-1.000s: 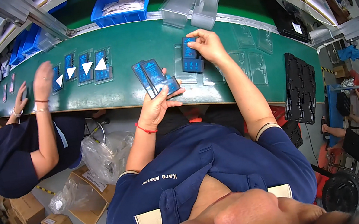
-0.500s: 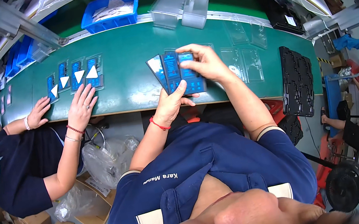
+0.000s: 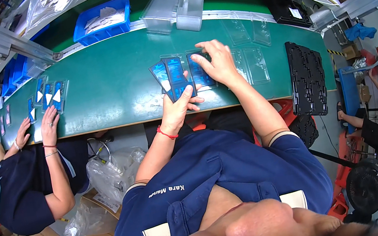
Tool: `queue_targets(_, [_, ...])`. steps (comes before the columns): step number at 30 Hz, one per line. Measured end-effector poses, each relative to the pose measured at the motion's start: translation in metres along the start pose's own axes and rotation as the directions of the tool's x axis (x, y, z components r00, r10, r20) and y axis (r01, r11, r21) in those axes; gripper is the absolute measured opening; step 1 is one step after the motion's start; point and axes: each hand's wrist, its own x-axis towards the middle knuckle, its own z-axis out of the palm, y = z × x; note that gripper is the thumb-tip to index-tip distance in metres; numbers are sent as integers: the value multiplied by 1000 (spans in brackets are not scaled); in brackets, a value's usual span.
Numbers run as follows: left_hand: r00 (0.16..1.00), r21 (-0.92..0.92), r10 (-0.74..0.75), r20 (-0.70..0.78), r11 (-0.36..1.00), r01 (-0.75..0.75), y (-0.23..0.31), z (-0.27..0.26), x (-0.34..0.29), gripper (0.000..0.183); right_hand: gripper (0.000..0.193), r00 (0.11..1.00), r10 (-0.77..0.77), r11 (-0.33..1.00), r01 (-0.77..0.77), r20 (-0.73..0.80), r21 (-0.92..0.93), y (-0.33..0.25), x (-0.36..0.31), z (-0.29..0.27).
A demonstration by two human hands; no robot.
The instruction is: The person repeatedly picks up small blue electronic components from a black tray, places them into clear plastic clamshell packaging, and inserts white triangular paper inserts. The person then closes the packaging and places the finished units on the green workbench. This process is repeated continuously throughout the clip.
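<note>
My left hand (image 3: 179,109) is closed around the lower ends of a small fan of blue printed cards (image 3: 175,73), its thumb on top. The cards are flat, dark and glossy, and one catches a bright reflection. To their right, another blue card (image 3: 201,77) lies over a clear plastic tray on the green table. My right hand (image 3: 220,63) is over that card's upper right side. Its thumb rests on the card and its fingers are apart.
Clear trays (image 3: 256,65) lie right of my right hand, beside a black moulded tray (image 3: 307,77). Behind stand a blue bin (image 3: 102,20) of white pieces and clear plastic boxes (image 3: 189,11). At left, a co-worker's hands (image 3: 48,126) are by blue cards with white triangles (image 3: 57,96).
One card has left the fan and lies to its right over the clear tray. My right hand has loosened from its pinch. The co-worker's cards and hands appear farther left.
</note>
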Motion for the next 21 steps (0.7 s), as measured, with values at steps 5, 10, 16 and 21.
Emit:
queue_targets(5, [986, 70, -79, 147, 995, 69, -22, 21, 10, 45, 31, 905, 234, 571, -424, 356, 703, -12, -17, -14])
queue_targets(10, [953, 53, -140, 268, 990, 131, -25, 34, 9, 66, 25, 886, 433, 529, -401, 168, 748, 57, -26, -38])
queue_targets(16, [968, 59, -131, 213, 991, 121, -28, 39, 15, 60, 35, 975, 201, 980, -200, -94, 14, 79, -38, -47])
queue_targets(21, [968, 131, -160, 194, 982, 137, -31, 46, 22, 52, 41, 950, 278, 957, -261, -144, 126, 49, -49, -52])
